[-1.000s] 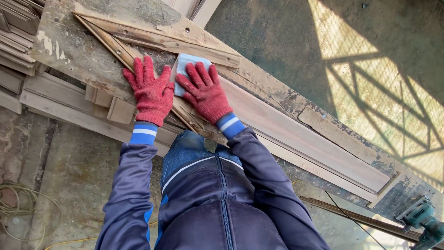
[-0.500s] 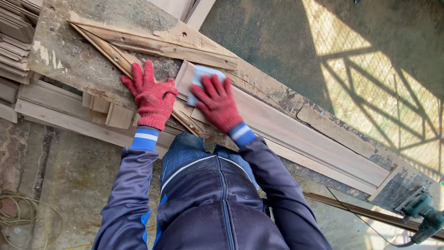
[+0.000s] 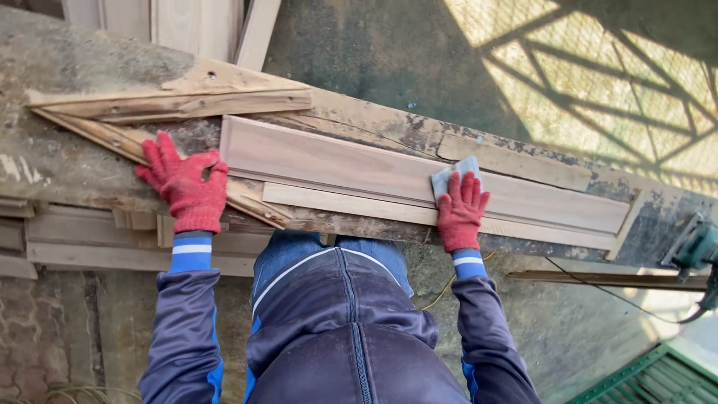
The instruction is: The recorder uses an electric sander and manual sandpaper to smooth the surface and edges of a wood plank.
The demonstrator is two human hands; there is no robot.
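A long pale moulded wooden board point(image 3: 351, 168) lies along a worn workbench point(image 3: 67, 161). My right hand point(image 3: 460, 211), in a red knit glove, presses a pale blue sanding pad point(image 3: 450, 176) flat on the board, past its middle toward the right end. My left hand point(image 3: 183, 183), also in a red glove, rests flat with fingers spread on thin wooden strips point(image 3: 112, 135) by the board's left end. I wear a dark blue jacket and lean against the bench edge.
Two rough wooden battens point(image 3: 179, 101) form a wedge at the bench's back left. A green power sander point(image 3: 692, 247) with a cable sits at the right. Planks point(image 3: 179, 22) lean at the top. More timber point(image 3: 75, 243) is stacked under the bench's left side.
My right hand slid the sanding pad along the board from its left end toward the right. The left hand stayed on the strips. The view shifted to the right.
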